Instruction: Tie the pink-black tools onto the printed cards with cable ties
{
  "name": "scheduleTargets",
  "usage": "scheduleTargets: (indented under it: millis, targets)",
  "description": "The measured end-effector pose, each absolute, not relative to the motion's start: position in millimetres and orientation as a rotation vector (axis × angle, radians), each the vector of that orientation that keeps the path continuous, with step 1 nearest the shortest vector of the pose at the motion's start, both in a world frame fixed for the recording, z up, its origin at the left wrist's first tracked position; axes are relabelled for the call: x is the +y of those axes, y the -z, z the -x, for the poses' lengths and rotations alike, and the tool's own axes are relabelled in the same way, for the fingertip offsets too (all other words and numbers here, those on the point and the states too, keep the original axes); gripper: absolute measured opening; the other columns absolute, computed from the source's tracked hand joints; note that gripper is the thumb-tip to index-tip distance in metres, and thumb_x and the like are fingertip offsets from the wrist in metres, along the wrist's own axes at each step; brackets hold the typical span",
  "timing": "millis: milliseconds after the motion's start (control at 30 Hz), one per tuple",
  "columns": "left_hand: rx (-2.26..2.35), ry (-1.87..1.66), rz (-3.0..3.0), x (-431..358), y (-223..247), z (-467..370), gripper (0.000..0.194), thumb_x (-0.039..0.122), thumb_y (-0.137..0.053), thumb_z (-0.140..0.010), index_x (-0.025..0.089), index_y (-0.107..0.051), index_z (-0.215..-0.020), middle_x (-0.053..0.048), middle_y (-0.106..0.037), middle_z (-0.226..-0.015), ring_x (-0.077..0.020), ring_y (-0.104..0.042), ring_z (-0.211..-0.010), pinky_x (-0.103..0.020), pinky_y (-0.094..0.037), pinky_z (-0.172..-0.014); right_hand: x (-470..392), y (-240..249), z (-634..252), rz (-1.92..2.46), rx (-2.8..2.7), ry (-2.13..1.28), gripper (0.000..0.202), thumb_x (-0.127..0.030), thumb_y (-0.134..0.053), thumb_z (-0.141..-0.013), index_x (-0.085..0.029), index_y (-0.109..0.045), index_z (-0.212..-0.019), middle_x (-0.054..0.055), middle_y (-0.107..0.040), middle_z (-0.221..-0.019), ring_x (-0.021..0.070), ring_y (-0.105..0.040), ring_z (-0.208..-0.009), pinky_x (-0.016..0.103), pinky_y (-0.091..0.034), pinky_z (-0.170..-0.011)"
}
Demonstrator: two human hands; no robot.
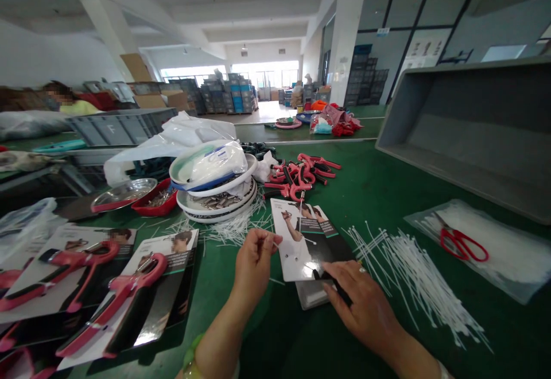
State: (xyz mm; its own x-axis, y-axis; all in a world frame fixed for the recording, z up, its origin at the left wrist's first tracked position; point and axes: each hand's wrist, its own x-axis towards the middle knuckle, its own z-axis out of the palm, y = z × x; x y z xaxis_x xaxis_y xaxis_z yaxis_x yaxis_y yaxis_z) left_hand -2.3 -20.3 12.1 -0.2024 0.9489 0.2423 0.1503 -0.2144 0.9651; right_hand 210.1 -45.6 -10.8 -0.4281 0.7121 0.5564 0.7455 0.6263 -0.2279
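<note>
Stacked printed cards [295,252] lie on the green table in front of me, with small holes in the top one. My left hand [257,261] is closed in a pinch at their left edge, on a thin white strip that looks like a cable tie. My right hand [364,301] grips the lower right part of the top card, fingers above and thumb lower down. A dark piece shows between its fingers; I cannot tell what it is. Loose white cable ties [430,278] lie in a pile to the right. Pink-and-black hand grip exercisers [297,175] are heaped behind the cards.
Cards with grip exercisers attached [148,278] lie at left. Stacked white trays [219,201] hold metal parts, beside a red tray [157,198]. Red-handled scissors [462,247] rest on a plastic bag [512,258]. A grey crate [473,138] stands at right. Another person [71,100] is far left.
</note>
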Motion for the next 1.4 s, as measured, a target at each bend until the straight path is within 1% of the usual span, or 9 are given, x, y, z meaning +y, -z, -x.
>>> scheduleTargets:
  millis: [200, 333, 533, 667, 800, 967, 1133, 1300, 1400]
  targets:
    - [1.389, -1.332, -1.252, -7, 22, -7, 0.035, 0.042, -0.060, -0.076, 0.016, -0.053, -0.099, -0.012, -0.060, -0.111, -0.0226, -0.058, -0.103, -0.036, -0.048, -0.086, -12, -19, -240, 1.238, -2.361, -0.116, 0.022, -0.028, -0.046, -0.088, -0.021, -0.066, -0.097, 0.004, -0.069, -0.085, 0.0158, -0.064, -0.073, 0.028, -0.052, -0.065]
    - [1.577, -1.153, -1.522, -8, 33, -10, 0.068, 0.031, -0.072, -0.063, 0.016, -0.047, -0.125, -0.014, -0.049, -0.133, -0.0290, -0.043, -0.125, -0.043, -0.032, -0.105, 69, -51, -232, 1.491, -2.363, 0.260, 0.030, -0.019, -0.037, -0.091, -0.017, -0.065, -0.101, 0.008, -0.068, -0.100, 0.0180, -0.063, -0.088, 0.029, -0.049, -0.077]
    - [1.584, -0.934, -1.687, -12, 31, -8, 0.068, 0.034, -0.064, -0.070, 0.014, -0.047, -0.132, -0.014, -0.036, -0.145, -0.0303, -0.032, -0.133, -0.045, -0.026, -0.110, 186, -60, -163, 1.281, -2.632, 0.423, 0.045, -0.004, -0.042, -0.084, -0.024, -0.056, -0.123, 0.011, -0.047, -0.136, 0.0272, -0.046, -0.119, 0.042, -0.039, -0.093]
    - [1.541, -0.902, -1.756, -14, 30, -7, 0.064, 0.034, -0.064, -0.070, 0.014, -0.050, -0.130, -0.013, -0.030, -0.148, -0.0309, -0.029, -0.135, -0.046, -0.026, -0.110, 221, -54, -122, 1.106, -2.776, 0.498, 0.035, -0.008, -0.047, -0.086, -0.027, -0.064, -0.110, 0.003, -0.037, -0.145, 0.0292, -0.031, -0.130, 0.056, -0.016, -0.105]
    - [1.517, -0.916, -1.798, -14, 33, -6, 0.062, 0.035, -0.066, -0.068, 0.017, -0.054, -0.126, -0.012, -0.034, -0.146, -0.0313, -0.032, -0.133, -0.047, -0.028, -0.109, 236, -53, -112, 1.078, -2.809, 0.522, 0.028, -0.009, -0.045, -0.087, -0.022, -0.069, -0.094, 0.003, -0.042, -0.142, 0.0279, -0.031, -0.130, 0.056, -0.004, -0.107]
    - [1.522, -0.938, -1.785, -15, 30, -4, 0.061, 0.038, -0.069, -0.067, 0.022, -0.056, -0.125, -0.009, -0.036, -0.145, -0.0328, -0.034, -0.132, -0.050, -0.029, -0.108, 236, -75, -151, 1.216, -2.753, 0.444, 0.029, -0.012, -0.040, -0.092, -0.021, -0.065, -0.103, 0.008, -0.059, -0.123, 0.0221, -0.042, -0.123, 0.050, -0.017, -0.106]
    - [1.522, -0.931, -1.804, -14, 29, -4, 0.060, 0.037, -0.068, -0.068, 0.022, -0.056, -0.125, -0.010, -0.037, -0.145, -0.0314, -0.036, -0.131, -0.048, -0.030, -0.108, 205, -100, -207, 1.583, -2.521, 0.301, 0.031, -0.032, -0.047, -0.091, -0.009, -0.064, -0.100, 0.020, -0.067, -0.095, 0.0279, -0.062, -0.091, 0.039, -0.042, -0.080]
    - [1.508, -0.929, -1.868, -13, 30, -5, 0.059, 0.038, -0.067, -0.069, 0.020, -0.056, -0.125, -0.011, -0.038, -0.144, -0.0300, -0.037, -0.131, -0.046, -0.030, -0.108, 141, -98, -217, 1.655, -2.442, -0.051, 0.050, -0.047, -0.025, -0.096, -0.014, -0.059, -0.113, 0.004, -0.068, -0.066, 0.0153, -0.063, -0.056, 0.024, -0.042, -0.054]
    - [1.505, -0.916, -1.896, -14, 28, -5, 0.058, 0.038, -0.066, -0.071, 0.018, -0.056, -0.125, -0.012, -0.037, -0.144, -0.0296, -0.037, -0.131, -0.045, -0.030, -0.108, 108, -92, -204, 1.609, -2.458, -0.185, 0.043, -0.044, -0.033, -0.094, -0.018, -0.059, -0.116, 0.001, -0.070, -0.070, 0.0143, -0.064, -0.061, 0.022, -0.043, -0.056]
